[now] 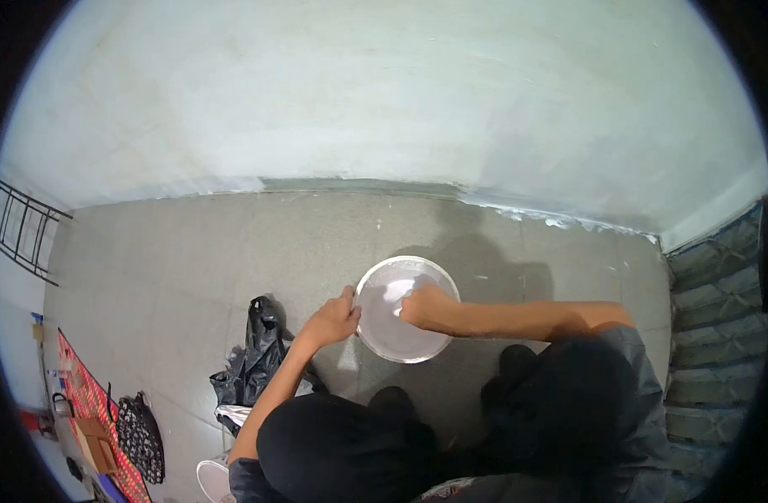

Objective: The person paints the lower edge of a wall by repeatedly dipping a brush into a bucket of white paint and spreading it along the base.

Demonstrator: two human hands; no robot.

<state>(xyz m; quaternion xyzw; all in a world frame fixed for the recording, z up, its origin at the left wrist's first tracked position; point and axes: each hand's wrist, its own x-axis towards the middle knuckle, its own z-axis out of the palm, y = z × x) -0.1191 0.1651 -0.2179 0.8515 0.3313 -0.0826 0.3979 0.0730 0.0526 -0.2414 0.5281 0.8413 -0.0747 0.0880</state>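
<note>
A round vessel [392,342] with a bright rim and a pale greyish inside is on the floor in front of me; whether it is a basin or a sieve I cannot tell. My left hand [332,320] grips its left rim, fingers bent at the edge. Over the inside of the vessel, my right hand [431,309] is closed in a fist reaching in from the right. A small whitish bit shows by its fingers, but what the fist holds is hidden.
A crumpled black plastic bag [262,356] lies left of my knees, near another pale round container [214,480]. Farther left are a patterned black bag [139,436], a brown box [94,444] and a red mat [80,369]. A wall [384,101] stands ahead; a dark slatted surface [711,335] is at right.
</note>
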